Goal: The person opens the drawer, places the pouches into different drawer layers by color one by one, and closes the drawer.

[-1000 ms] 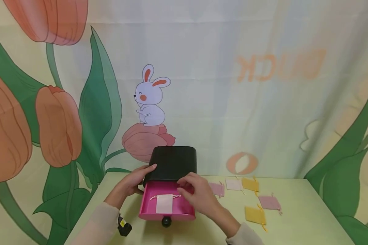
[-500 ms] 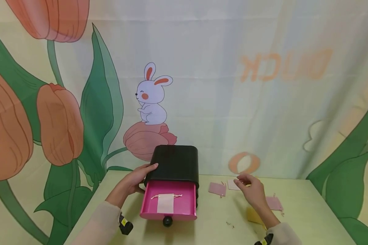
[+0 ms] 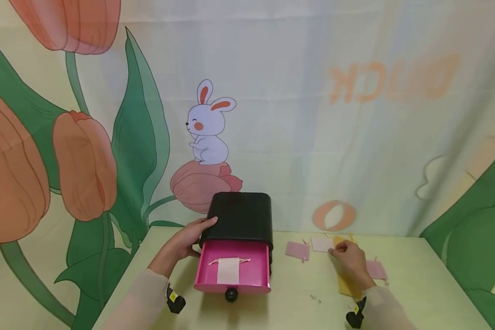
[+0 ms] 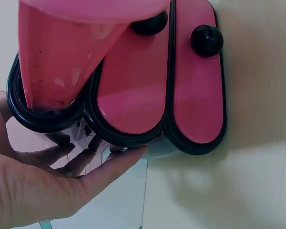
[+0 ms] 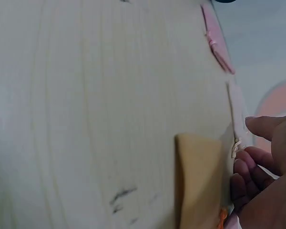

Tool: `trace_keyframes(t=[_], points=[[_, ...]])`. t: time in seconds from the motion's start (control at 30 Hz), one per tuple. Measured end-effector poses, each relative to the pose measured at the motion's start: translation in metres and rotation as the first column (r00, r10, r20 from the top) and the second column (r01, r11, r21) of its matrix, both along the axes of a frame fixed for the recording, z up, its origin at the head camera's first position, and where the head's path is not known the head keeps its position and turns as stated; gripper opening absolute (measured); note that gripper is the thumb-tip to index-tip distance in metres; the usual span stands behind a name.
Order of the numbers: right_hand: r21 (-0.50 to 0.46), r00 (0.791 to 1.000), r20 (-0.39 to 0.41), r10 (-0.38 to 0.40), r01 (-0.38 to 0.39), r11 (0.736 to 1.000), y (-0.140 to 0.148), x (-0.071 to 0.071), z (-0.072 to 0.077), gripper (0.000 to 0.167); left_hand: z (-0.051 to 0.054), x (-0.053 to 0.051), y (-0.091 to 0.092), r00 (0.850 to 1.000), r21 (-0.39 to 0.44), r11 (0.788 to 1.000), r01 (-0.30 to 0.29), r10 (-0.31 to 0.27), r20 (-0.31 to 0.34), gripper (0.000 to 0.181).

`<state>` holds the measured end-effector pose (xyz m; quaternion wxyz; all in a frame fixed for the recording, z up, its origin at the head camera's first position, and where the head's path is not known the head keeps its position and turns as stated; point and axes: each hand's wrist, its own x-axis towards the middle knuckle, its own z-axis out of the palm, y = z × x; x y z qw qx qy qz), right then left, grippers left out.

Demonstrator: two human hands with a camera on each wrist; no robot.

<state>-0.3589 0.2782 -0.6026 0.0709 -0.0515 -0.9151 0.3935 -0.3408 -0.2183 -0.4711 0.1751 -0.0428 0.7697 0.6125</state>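
Head view: a person's left hand grasps the left side of a black drawer cabinet, its thumb on the top; the pink top drawer stands pulled out, a cream drawstring pouch lying in it behind a black knob. The right hand is over the table, next to a white pouch, with one yellow pouch just behind it and a nearer yellow pouch partly hidden below it; a pink pouch lies left of the white one, a second pink pouch right of the wrist. Left wrist view: fingers spread along the cabinet's side, beside two closed drawers. Right wrist view: thumb and fingers are parted near the white pouch's cord, grasping nothing that shows; whether a fingertip touches it I cannot tell
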Motion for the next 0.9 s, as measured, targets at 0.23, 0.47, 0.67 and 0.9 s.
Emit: trace_keyframes(t=[0.23, 0.47, 0.67, 0.9], points=[[0.049, 0.999, -0.018, -0.033, 0.034, 0.998, -0.0068, -0.0038, -0.0051, 0.025, -0.0021, -0.0003, -0.0013, 1.0, -0.01, 1.0, -0.019, 0.019, 0.007, 0.092], [0.117, 0.999, -0.009, -0.049, 0.049, 0.992, -0.0097, -0.0029, -0.0046, 0.019, -0.0002, -0.0007, 0.0007, 1.0, 0.001, 1.0, -0.008, 0.008, 0.01, 0.093], [0.121, 0.999, -0.019, -0.03, 0.032, 0.992, -0.0079, -0.0028, -0.0032, 0.014, -0.0015, -0.0004, 0.0003, 1.0, -0.008, 1.0, -0.01, 0.01, -0.001, 0.092], [0.09, 0.999, -0.04, -0.006, 0.01, 0.996, -0.0035, -0.0034, -0.006, 0.01, -0.0024, -0.0015, 0.001, 1.0, -0.007, 1.0, -0.009, 0.009, 0.003, 0.093]])
